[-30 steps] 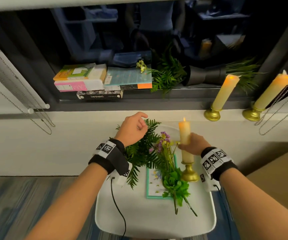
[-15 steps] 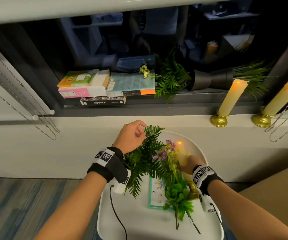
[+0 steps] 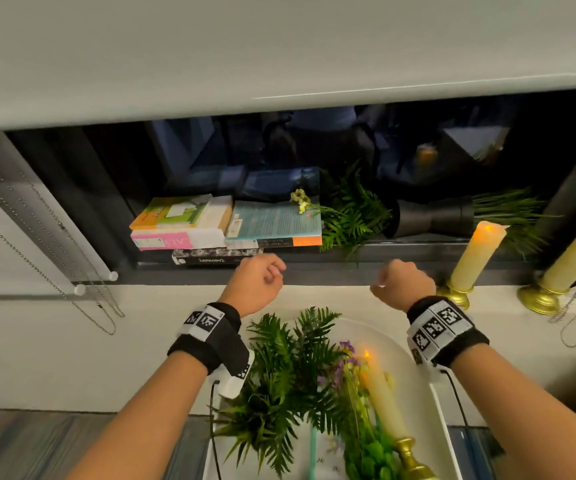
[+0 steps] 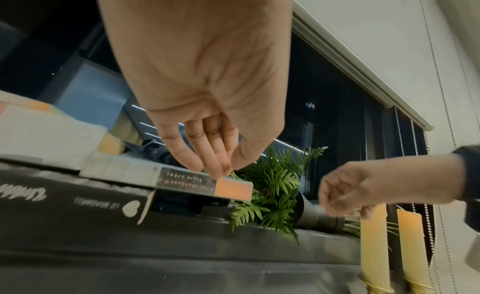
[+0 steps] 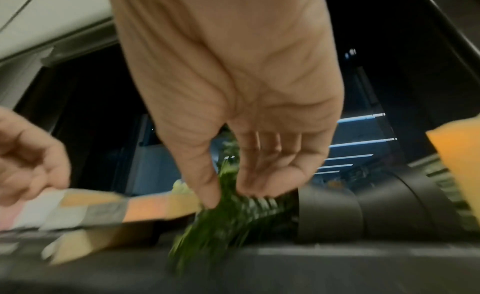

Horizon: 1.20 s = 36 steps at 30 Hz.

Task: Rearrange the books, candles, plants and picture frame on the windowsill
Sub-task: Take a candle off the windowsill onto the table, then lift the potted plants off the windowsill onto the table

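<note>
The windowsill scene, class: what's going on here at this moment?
A person is rearranging decor between a windowsill and a white chair below it. Both hands are empty: the left hand and right hand hover, loosely curled, at the sill's edge. On the sill sit a stack of books, a fern in a tipped-over black pot and two candles. On the chair lie another fern, flowers and a lit candle.
</note>
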{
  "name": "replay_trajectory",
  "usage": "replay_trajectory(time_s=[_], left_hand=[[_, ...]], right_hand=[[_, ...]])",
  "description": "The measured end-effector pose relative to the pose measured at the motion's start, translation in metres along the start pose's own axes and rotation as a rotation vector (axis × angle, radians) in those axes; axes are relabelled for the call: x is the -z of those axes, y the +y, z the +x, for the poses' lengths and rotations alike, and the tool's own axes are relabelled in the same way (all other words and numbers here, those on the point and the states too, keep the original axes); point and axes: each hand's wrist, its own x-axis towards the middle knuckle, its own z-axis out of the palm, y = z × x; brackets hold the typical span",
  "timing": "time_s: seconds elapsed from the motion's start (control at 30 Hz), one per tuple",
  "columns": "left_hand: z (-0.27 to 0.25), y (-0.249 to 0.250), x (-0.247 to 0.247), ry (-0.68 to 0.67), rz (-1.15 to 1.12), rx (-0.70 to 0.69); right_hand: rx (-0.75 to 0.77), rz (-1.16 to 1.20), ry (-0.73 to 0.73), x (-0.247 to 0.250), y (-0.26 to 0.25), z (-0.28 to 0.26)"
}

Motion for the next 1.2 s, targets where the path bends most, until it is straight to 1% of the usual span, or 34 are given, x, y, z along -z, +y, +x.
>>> replay_trajectory(time_s=[0.1,0.17,0.27,0.37,0.43,0.53,0.67,0.77,0.87,1.0,1.1,1.2], left_hand=[[0.027,0.007,0.01,0.023,0.027,-0.057],[0.043,0.013,0.012,0.031,0.056,-0.097],[0.066,0.018,0.01,0.007,0.1,-0.126],[0.084,0.02,0.002,-0.036,0.121,-0.126],[0.094,0.021,-0.004,-0.052,0.184,-0.138],[0.106,0.023,-0.009,-0.014,0.284,-0.161],[0.128,0.015,-0.008,0.023,0.321,-0.091],[0.143,0.012,-0.01,-0.038,0.35,-0.042],[0.153,0.013,-0.016,-0.09,0.365,-0.051],[0.163,0.016,-0.026,-0.112,0.424,-0.052],[0.168,0.019,-0.03,-0.073,0.433,-0.038],[0.17,0.019,-0.029,0.003,0.449,-0.077]], right_hand=[[0.034,0.129,0.217,0.036,-0.013,0.024],[0.031,0.119,0.292,0.045,-0.016,0.038],[-0.018,0.053,0.349,0.042,-0.015,0.057],[-0.022,-0.039,0.333,0.032,-0.014,0.075],[-0.035,-0.064,0.303,0.027,-0.012,0.086],[-0.06,-0.066,0.263,0.023,-0.009,0.1],[-0.078,-0.105,0.205,0.019,-0.008,0.113],[-0.076,-0.137,0.224,0.016,-0.005,0.123],[-0.064,-0.169,0.224,0.016,-0.002,0.13],[-0.067,-0.2,0.213,0.02,-0.002,0.136],[-0.07,-0.212,0.208,0.021,-0.001,0.138],[-0.061,-0.202,0.206,0.023,0.002,0.139]])
